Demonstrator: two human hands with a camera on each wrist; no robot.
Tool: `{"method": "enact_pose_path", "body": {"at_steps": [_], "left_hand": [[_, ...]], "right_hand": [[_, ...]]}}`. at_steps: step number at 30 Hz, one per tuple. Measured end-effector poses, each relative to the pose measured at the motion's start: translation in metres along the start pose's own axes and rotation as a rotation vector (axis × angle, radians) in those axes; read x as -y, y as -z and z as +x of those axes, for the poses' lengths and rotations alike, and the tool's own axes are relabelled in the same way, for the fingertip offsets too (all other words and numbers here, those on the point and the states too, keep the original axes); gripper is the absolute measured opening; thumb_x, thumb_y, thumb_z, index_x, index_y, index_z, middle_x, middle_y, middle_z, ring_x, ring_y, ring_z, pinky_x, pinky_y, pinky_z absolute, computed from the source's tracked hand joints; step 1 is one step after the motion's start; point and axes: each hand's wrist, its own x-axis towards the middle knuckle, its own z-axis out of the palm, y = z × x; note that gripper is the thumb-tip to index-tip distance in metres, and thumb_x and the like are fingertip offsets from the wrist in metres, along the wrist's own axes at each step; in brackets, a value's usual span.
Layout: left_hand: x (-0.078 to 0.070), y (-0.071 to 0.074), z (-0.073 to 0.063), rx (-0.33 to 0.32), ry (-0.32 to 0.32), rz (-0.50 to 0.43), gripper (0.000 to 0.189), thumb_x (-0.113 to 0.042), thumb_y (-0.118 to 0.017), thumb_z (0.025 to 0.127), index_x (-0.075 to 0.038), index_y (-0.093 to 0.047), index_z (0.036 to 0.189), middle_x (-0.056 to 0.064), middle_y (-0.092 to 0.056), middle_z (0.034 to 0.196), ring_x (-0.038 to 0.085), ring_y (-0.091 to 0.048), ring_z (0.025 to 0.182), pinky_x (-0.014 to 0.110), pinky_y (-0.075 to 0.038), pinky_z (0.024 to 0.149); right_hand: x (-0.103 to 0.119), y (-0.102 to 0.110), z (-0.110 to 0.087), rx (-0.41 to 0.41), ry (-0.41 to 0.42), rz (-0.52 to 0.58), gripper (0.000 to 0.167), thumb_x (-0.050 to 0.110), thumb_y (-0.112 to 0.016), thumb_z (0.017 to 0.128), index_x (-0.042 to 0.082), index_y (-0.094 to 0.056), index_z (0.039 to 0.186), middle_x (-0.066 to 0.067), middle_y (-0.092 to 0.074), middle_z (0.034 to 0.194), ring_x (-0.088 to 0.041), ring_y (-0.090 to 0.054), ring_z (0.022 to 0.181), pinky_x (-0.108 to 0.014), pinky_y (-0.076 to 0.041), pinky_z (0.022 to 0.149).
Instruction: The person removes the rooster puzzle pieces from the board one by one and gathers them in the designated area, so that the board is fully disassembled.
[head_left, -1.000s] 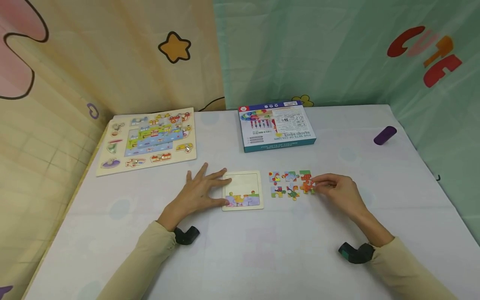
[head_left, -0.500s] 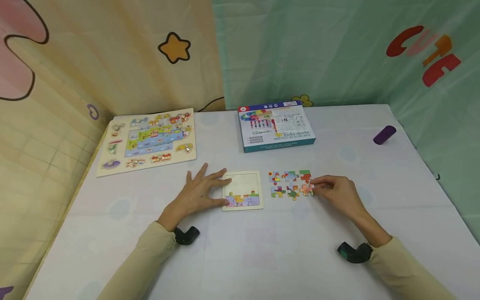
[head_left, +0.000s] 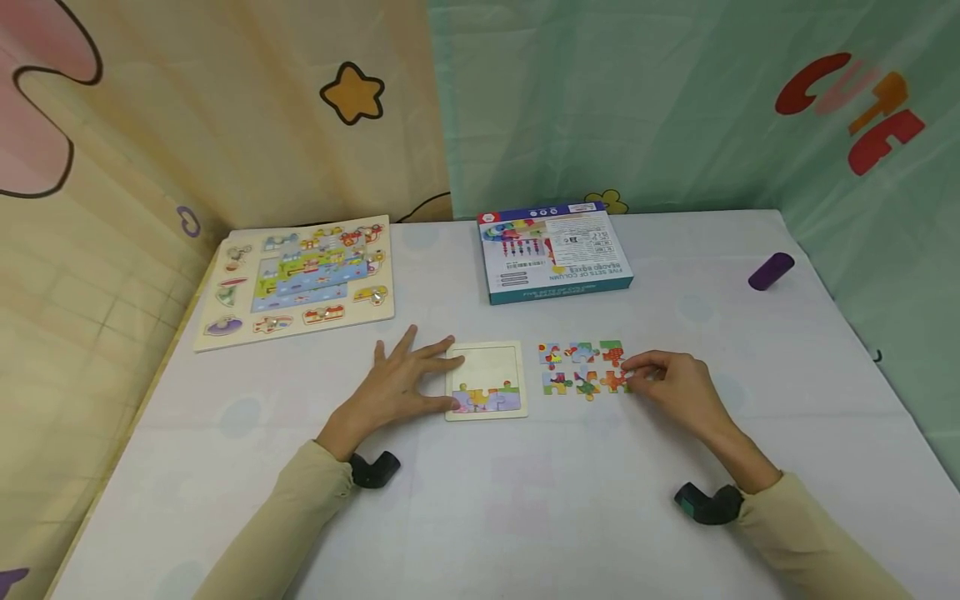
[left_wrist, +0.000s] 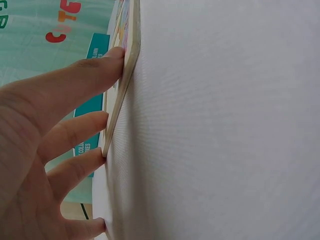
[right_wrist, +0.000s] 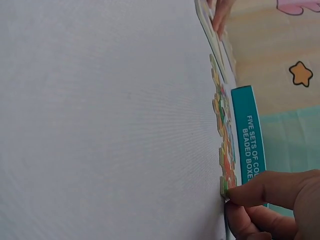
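Observation:
My left hand (head_left: 401, 379) rests with spread fingers at the left side of a small wooden puzzle tray (head_left: 486, 347). Its thumb lies on the tray's lower left corner, and other fingertips touch the frame. Along the tray's bottom sits a row of joined jigsaw pieces (head_left: 487, 402), purple and yellow. To the right, several loose pieces (head_left: 581, 353) lie in two rows on the table. At the right end of the nearer row, my right hand (head_left: 678, 383) pinches a red-orange jigsaw piece (head_left: 613, 382) by its edge; in the right wrist view, thumb and fingertips meet at that edge.
A wooden knob puzzle board (head_left: 292, 283) lies at the back left. The flat box of beaded columns (head_left: 555, 254) lies behind the tray. A purple cylinder (head_left: 771, 272) is at the far right. Printed curtains (head_left: 600, 100) hang behind the table.
The red-orange piece has shifted slightly toward me and settled level with its row, my right fingers staying on it. My left hand and the tray have stayed put.

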Motion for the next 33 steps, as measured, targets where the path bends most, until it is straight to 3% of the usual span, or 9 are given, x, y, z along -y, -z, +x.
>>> {"method": "enact_pose_path", "body": {"at_steps": [9, 21, 25, 29, 33], "left_hand": [[-0.001, 0.000, 0.000, 0.007, 0.001, 0.005, 0.068, -0.049, -0.082, 0.075, -0.024, -0.062, 0.135, -0.003, -0.041, 0.154, 0.047, -0.010, 0.146, 0.080, -0.002, 0.102], [-0.001, 0.000, -0.001, 0.008, -0.001, -0.011, 0.067, -0.049, -0.081, 0.076, -0.024, -0.062, 0.135, -0.002, -0.040, 0.154, 0.048, -0.010, 0.146, 0.080, -0.001, 0.102], [0.000, 0.000, -0.001, 0.023, 0.002, -0.017, 0.067, -0.050, -0.080, 0.077, -0.025, -0.061, 0.136, -0.004, -0.038, 0.155, 0.047, -0.008, 0.147, 0.079, -0.001, 0.103], [0.000, 0.005, -0.003, 0.048, 0.004, -0.015, 0.068, -0.050, -0.079, 0.078, -0.027, -0.058, 0.138, -0.006, -0.036, 0.156, 0.045, -0.007, 0.147, 0.078, -0.001, 0.104], [0.000, 0.008, -0.004, 0.072, -0.010, -0.005, 0.074, -0.050, -0.081, 0.075, -0.027, -0.056, 0.141, -0.005, -0.034, 0.157, 0.046, -0.006, 0.147, 0.079, -0.002, 0.103]], "right_hand": [[-0.003, 0.001, 0.000, 0.010, -0.003, -0.018, 0.018, 0.010, -0.075, 0.084, 0.005, -0.074, 0.101, -0.003, -0.066, 0.078, -0.016, -0.049, 0.059, -0.026, -0.036, 0.051], [-0.002, 0.007, 0.002, 0.077, 0.020, -0.017, 0.018, 0.010, -0.073, 0.085, 0.006, -0.075, 0.102, -0.001, -0.064, 0.077, -0.016, -0.048, 0.062, -0.026, -0.036, 0.053], [-0.002, 0.008, 0.003, 0.053, 0.009, -0.018, 0.018, 0.016, -0.075, 0.086, 0.007, -0.074, 0.102, -0.001, -0.064, 0.080, -0.016, -0.049, 0.063, -0.026, -0.038, 0.052], [0.005, 0.007, 0.006, 0.042, -0.012, 0.013, 0.023, 0.022, -0.076, 0.086, 0.008, -0.073, 0.103, -0.003, -0.063, 0.080, -0.017, -0.049, 0.061, -0.026, -0.038, 0.051], [0.023, -0.006, 0.010, 0.069, 0.027, 0.041, 0.024, 0.019, -0.076, 0.085, 0.006, -0.073, 0.105, -0.004, -0.063, 0.082, -0.018, -0.050, 0.061, -0.026, -0.040, 0.051]]}}
